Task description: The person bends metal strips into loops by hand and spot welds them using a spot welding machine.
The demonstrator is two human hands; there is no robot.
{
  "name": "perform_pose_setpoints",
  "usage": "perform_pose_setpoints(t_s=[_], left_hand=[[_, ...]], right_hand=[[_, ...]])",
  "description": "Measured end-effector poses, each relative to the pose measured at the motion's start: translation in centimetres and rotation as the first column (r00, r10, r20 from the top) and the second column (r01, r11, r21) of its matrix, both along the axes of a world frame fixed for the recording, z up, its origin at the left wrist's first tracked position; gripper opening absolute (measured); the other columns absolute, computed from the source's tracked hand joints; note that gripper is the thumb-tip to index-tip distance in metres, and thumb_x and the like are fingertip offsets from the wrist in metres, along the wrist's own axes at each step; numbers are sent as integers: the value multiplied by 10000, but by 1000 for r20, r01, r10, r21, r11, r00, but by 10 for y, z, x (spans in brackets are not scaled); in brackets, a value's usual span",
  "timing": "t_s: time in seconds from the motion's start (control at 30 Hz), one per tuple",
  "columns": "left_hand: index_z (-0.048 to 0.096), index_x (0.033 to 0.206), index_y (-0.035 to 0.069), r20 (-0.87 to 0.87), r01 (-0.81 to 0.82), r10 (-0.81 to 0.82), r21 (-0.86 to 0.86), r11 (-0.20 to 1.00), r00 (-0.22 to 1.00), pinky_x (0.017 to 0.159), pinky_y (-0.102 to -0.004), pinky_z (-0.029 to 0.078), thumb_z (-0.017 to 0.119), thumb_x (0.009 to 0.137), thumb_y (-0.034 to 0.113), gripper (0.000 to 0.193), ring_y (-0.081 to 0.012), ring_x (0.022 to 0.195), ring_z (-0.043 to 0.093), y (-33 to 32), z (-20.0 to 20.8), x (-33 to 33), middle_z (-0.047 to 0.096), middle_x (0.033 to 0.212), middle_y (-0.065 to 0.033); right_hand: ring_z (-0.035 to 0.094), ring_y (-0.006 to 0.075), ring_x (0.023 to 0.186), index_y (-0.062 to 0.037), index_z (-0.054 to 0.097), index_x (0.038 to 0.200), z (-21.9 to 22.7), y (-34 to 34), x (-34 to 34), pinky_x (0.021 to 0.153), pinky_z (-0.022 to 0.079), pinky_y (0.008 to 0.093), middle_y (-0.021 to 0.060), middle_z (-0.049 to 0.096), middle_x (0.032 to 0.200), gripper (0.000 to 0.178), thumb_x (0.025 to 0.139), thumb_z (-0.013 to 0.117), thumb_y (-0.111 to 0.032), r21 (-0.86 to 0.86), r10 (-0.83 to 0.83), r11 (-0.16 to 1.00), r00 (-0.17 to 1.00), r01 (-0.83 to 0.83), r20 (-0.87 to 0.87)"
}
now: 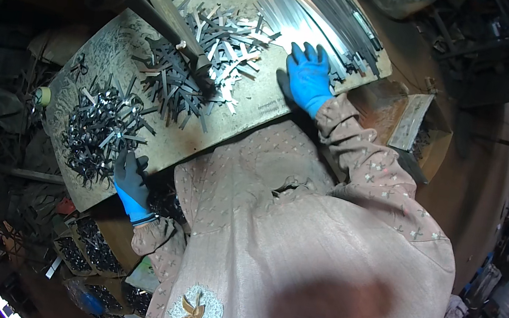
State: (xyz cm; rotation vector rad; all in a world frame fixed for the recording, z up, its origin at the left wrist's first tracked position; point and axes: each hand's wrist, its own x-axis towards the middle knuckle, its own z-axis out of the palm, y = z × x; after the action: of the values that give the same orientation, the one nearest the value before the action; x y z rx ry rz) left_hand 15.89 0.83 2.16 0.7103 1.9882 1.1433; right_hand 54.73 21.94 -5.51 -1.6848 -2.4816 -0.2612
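Note:
My right hand (309, 76), in a blue glove with dark fingertips, rests palm down with fingers spread at the near end of a bundle of long thin metal strips (312, 16). My left hand (131, 181), its glove dark grey over the fingers and blue at the wrist, is at the table's near edge. Its fingers are partly apart, beside a heap of small bent metal pieces (108, 127), and I see nothing held in it. Between the hands lies a pile of short flat metal strips (181, 79). Everything sits on a worn, pale metal table (262, 104).
A grey machine arm with a cylindrical end (171, 15) reaches over the middle pile from the upper left. A roll of tape (43, 96) is by the table's left edge. Boxes of dark metal pieces (98, 246) stand below left, and an open carton (413, 120) is at right.

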Motion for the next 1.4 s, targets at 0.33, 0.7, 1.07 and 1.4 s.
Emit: perform_pose_setpoints(t_s=[0.33, 0.7, 1.07, 1.4], left_hand=[[454, 1380, -1, 11, 140, -141, 60, 988, 990, 707, -243, 480, 512, 1000, 210, 438, -188, 934, 681, 0, -18, 8, 691, 1047, -134], [505, 1333, -20, 3, 251, -252, 59, 966, 968, 778, -365, 484, 552, 958, 189, 432, -278, 931, 634, 11, -44, 12, 651, 1088, -184], [507, 1352, -45, 125, 419, -411, -40, 907, 903, 966, -383, 490, 506, 990, 234, 457, -315, 1137, 592, 45, -111, 40, 573, 1311, -220], [445, 1407, -21, 362, 705, -634, -102, 702, 683, 990, -402, 487, 511, 973, 258, 520, -346, 1140, 589, 115, -117, 51, 563, 1324, -216]], right_hand=[[618, 302, 1011, -72, 691, 980, 25, -77, 26, 879, 488, 417, 104, 665, 1084, 170, 834, 679, -160, -58, 8, 997, 811, -52, -585], [470, 335, 1245, -179, 523, 1377, 23, -95, 35, 1057, 353, 531, 112, 518, 1348, 684, 711, 672, -149, 29, 235, 972, 969, -233, -80], [633, 255, 1041, -158, 666, 1160, 25, -96, 28, 865, 522, 398, 55, 662, 1174, 310, 852, 678, -127, 262, 176, 965, 757, -6, -629], [573, 196, 1179, 30, 629, 1159, 82, -95, 55, 1090, 394, 323, 127, 644, 1191, 379, 999, 400, -226, -41, 56, 982, -493, 184, -868]])
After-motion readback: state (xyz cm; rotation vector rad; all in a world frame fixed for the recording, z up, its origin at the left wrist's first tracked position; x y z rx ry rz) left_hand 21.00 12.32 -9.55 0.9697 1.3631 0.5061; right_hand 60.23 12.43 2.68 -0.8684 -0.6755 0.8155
